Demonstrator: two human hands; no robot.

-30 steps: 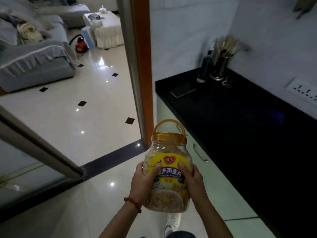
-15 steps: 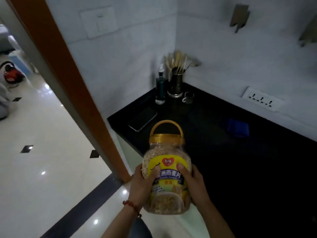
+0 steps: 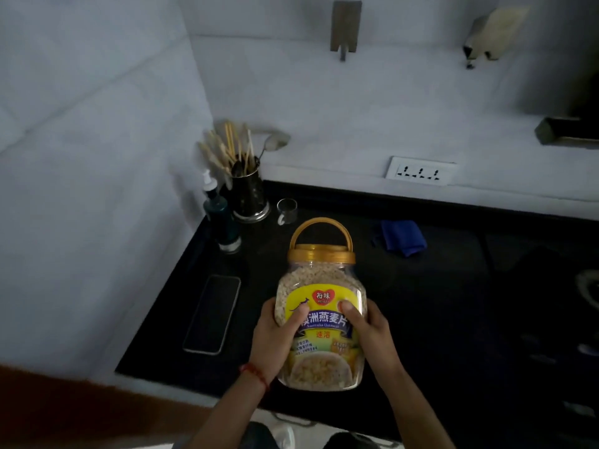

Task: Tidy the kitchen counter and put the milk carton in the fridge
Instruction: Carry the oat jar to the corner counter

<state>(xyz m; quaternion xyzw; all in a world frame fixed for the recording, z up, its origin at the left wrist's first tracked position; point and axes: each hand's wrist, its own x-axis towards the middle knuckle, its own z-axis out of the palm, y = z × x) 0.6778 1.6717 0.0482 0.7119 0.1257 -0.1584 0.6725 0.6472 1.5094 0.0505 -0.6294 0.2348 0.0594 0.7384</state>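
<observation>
Both hands, the left hand (image 3: 275,338) and the right hand (image 3: 369,335), are clamped on the sides of an upright oatmeal jar (image 3: 321,315) (gold lid, arched handle), held over the front part of the black counter (image 3: 453,319). A phone (image 3: 212,314) lies flat near the left edge. In the back-left corner stand a pump bottle (image 3: 220,218), a chopstick holder (image 3: 248,192) and a small glass cup (image 3: 287,210). A blue cloth (image 3: 402,236) lies toward the back edge. No milk carton shows here.

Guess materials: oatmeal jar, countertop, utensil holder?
Oatmeal jar: clear plastic, probably; the oats show through, and the lid and handle are opaque gold. Countertop: black polished stone, seemingly, faintly glossy. Utensil holder: likely metal, with a shiny reflective base rim.
</observation>
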